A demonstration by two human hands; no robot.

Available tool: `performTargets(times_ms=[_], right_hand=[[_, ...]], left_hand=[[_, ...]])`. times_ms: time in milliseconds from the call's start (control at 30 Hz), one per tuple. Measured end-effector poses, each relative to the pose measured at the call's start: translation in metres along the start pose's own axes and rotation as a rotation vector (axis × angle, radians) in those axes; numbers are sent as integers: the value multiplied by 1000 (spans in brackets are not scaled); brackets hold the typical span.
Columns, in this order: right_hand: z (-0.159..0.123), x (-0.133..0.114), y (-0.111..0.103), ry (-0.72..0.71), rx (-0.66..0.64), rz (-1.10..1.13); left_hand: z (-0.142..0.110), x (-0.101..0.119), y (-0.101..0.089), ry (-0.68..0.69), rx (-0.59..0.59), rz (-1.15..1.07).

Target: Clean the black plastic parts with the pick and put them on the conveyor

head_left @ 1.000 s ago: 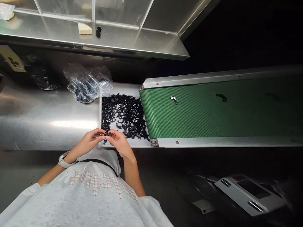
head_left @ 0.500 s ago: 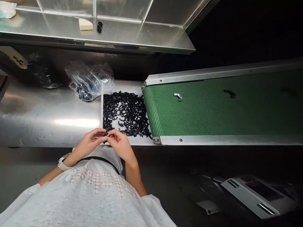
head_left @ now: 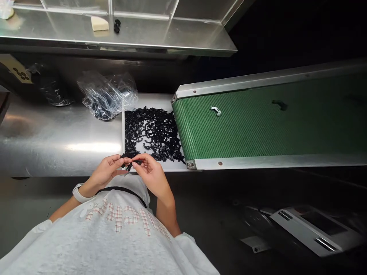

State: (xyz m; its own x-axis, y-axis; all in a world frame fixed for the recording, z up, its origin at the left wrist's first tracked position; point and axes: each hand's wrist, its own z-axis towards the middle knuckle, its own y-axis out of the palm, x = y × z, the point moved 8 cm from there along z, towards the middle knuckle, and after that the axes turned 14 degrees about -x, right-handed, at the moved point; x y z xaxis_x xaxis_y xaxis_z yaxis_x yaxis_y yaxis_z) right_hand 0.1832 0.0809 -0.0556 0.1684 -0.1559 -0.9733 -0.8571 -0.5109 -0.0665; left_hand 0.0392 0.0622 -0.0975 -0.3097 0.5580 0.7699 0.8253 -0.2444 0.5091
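Note:
My left hand [head_left: 106, 170] pinches a small black part [head_left: 125, 160] between thumb and fingertips, at the near edge of a white tray [head_left: 123, 131]. My right hand [head_left: 151, 173] meets it there, its fingers closed on a small black piece [head_left: 138, 162]. Whether the two pieces are joined I cannot tell, since the fingertips cover much of them. Just beyond both hands, a pile of small curved black parts [head_left: 160, 131] lies in the tray.
A green conveyor belt [head_left: 243, 133] ends at the tray's right side, carrying a silvery bracket [head_left: 216, 111] and a dark piece [head_left: 279, 104]. Clear plastic bags [head_left: 106, 95] lie behind the tray. A metal shelf [head_left: 157, 36] above holds a cream block [head_left: 99, 23] and a black part [head_left: 117, 25].
My hands have drawn slightly apart at the fingertips, the right shifting a little to the right, and more of the black pieces shows. The bracket on the belt has turned slightly.

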Motion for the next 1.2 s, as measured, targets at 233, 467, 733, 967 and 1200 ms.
performTargets(times_ms=[233, 467, 733, 967, 1200], right_hand=[[-2, -10, -4, -51, -59, -21], [0, -11, -12, 0, 7, 54], [14, 5, 17, 42, 12, 346], [9, -1, 45, 36, -69, 389], [1, -7, 42, -20, -138, 352]], left_hand=[[-6, -7, 8, -108, -129, -270], [-11, 3, 5, -25, -93, -124], [-9, 9, 13, 179, -147, -99], [-7, 11, 22, 193, -240, -157], [-12, 13, 16, 226, -158, -350]])
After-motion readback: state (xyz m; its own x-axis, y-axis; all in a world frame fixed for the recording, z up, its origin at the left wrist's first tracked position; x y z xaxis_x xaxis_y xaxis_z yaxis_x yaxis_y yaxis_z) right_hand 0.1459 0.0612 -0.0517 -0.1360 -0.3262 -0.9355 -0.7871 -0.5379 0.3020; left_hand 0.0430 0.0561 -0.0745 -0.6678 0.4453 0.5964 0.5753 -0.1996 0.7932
